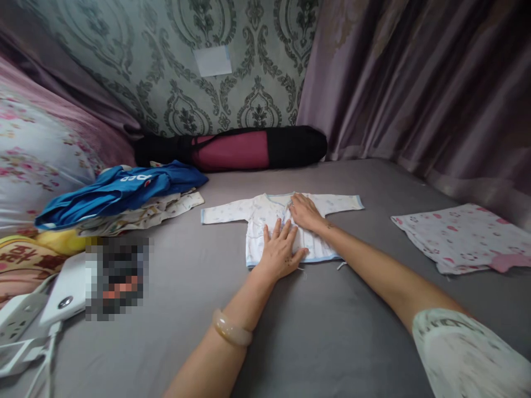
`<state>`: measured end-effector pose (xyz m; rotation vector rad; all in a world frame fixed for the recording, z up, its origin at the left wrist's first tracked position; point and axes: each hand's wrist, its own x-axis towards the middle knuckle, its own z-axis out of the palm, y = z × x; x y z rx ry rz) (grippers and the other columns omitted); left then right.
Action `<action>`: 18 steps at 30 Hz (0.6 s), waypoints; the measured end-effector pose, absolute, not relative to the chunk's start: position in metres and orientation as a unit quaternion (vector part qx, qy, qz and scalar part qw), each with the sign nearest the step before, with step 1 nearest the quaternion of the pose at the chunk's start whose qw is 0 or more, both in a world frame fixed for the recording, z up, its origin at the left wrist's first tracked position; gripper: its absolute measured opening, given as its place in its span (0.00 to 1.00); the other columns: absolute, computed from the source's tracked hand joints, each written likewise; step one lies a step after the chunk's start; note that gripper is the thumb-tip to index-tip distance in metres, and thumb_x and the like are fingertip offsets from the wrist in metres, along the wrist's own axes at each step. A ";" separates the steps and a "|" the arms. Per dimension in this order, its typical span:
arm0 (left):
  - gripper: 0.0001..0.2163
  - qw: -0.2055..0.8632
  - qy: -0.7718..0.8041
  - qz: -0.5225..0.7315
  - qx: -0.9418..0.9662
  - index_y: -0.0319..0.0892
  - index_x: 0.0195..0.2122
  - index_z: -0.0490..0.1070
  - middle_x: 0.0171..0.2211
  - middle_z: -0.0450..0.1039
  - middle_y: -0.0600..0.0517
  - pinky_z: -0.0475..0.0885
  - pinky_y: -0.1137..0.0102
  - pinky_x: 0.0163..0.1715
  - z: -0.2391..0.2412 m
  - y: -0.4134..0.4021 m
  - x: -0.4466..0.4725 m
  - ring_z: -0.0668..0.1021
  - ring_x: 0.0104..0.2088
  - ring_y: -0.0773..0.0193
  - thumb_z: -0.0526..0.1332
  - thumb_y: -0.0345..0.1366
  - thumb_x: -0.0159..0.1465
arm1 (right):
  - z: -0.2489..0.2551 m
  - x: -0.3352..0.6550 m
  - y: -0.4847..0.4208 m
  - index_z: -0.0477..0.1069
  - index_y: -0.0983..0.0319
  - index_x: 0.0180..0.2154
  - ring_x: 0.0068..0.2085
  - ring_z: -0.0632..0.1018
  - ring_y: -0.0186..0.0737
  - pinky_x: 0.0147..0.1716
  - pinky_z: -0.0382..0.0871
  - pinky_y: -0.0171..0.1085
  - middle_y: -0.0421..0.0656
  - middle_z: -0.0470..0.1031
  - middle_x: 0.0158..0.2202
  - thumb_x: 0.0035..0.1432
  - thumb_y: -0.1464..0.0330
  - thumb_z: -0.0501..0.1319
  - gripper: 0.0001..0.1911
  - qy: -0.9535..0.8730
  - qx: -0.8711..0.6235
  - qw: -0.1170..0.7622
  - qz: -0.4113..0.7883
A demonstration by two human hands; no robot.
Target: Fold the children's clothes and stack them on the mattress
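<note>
1. Small white shirt (pixel 257 213): pale print, lies front up on the grey sheet (pixel 178 309), ahead of the person. Sleeves (pixel 227 211) run out to both sides; neckline (pixel 275 197) at the far edge, blue hem (pixel 323 259) at the near edge. Thin white ties (pixel 342 266) poke out below the hem.
2. Left hand (pixel 280 250): palm down on the lower front of the shirt, fingers spread wide, thumb out to the side. Nothing gripped that I can see.
3. Right hand (pixel 306 211): on the upper front beside the neckline, fingers close together and a little bent. Cannot tell whether the fingertips pinch cloth or merely press it.
4. Step in hand, as judged: settling the front panels flat. Light creasing shows around the left hand.
5. Method: let the left palm anchor the body with gentle pressure while the right hand works the overlap near the neckline. Stroke from the middle toward the hem and side seams; thin cotton would likely bunch under a hard push. Keep the hem straight and the ties free of the layers.
6. Right of the shirt, well apart: pink-and-white printed cloth (pixel 460 237).
7. Left, well apart: blue garment (pixel 136 190) on top of pale patterned fabric (pixel 160 215). Nearer the person, a white device (pixel 68 293) with a cable plugged in.
8. Far side: black-and-magenta long bag (pixel 236 150) lying along the patterned wall (pixel 253 61).
</note>
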<state>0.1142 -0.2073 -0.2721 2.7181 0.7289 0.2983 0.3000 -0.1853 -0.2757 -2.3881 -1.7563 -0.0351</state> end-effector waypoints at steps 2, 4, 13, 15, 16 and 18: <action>0.31 0.168 0.253 0.078 0.950 0.42 0.67 0.52 0.69 0.48 0.43 0.40 0.36 0.62 -0.271 -0.208 0.114 0.47 0.69 0.42 0.51 0.53 0.67 | -0.280 0.298 -0.188 0.53 0.72 0.65 0.68 0.52 0.49 0.64 0.44 0.46 0.55 0.51 0.68 0.69 0.63 0.40 0.29 -0.594 -0.800 0.081 0.019; 0.31 0.169 0.255 0.060 0.950 0.44 0.67 0.53 0.69 0.48 0.44 0.40 0.35 0.62 -0.268 -0.209 0.114 0.48 0.69 0.41 0.50 0.54 0.67 | -0.283 0.299 -0.186 0.49 0.72 0.66 0.69 0.48 0.48 0.66 0.41 0.47 0.54 0.46 0.70 0.69 0.60 0.38 0.32 -0.587 -0.806 0.071 0.039; 0.29 0.171 0.256 0.034 0.951 0.47 0.66 0.55 0.70 0.47 0.45 0.41 0.34 0.61 -0.263 -0.210 0.112 0.47 0.69 0.41 0.48 0.55 0.67 | -0.285 0.313 -0.162 0.49 0.74 0.66 0.69 0.50 0.49 0.66 0.40 0.50 0.55 0.48 0.69 0.68 0.59 0.37 0.34 -0.554 -0.829 0.067 0.021; 0.29 0.171 0.255 0.041 0.951 0.47 0.65 0.56 0.69 0.47 0.45 0.41 0.34 0.61 -0.264 -0.210 0.112 0.47 0.69 0.42 0.49 0.55 0.67 | -0.287 0.314 -0.162 0.49 0.74 0.66 0.68 0.50 0.49 0.66 0.40 0.50 0.55 0.49 0.69 0.68 0.60 0.37 0.33 -0.553 -0.830 0.073 0.005; 0.29 0.174 0.254 0.046 0.950 0.47 0.65 0.57 0.69 0.48 0.45 0.41 0.34 0.61 -0.264 -0.210 0.112 0.47 0.69 0.42 0.49 0.55 0.66 | -0.287 0.315 -0.162 0.50 0.74 0.66 0.68 0.51 0.49 0.66 0.40 0.50 0.55 0.49 0.69 0.68 0.60 0.38 0.33 -0.554 -0.830 0.074 0.002; 0.29 0.181 0.252 0.061 0.949 0.48 0.64 0.59 0.69 0.50 0.45 0.44 0.34 0.61 -0.264 -0.210 0.112 0.49 0.68 0.42 0.51 0.56 0.66 | -0.285 0.317 -0.162 0.50 0.74 0.66 0.68 0.51 0.49 0.65 0.42 0.51 0.54 0.49 0.69 0.68 0.61 0.38 0.33 -0.554 -0.830 0.067 0.010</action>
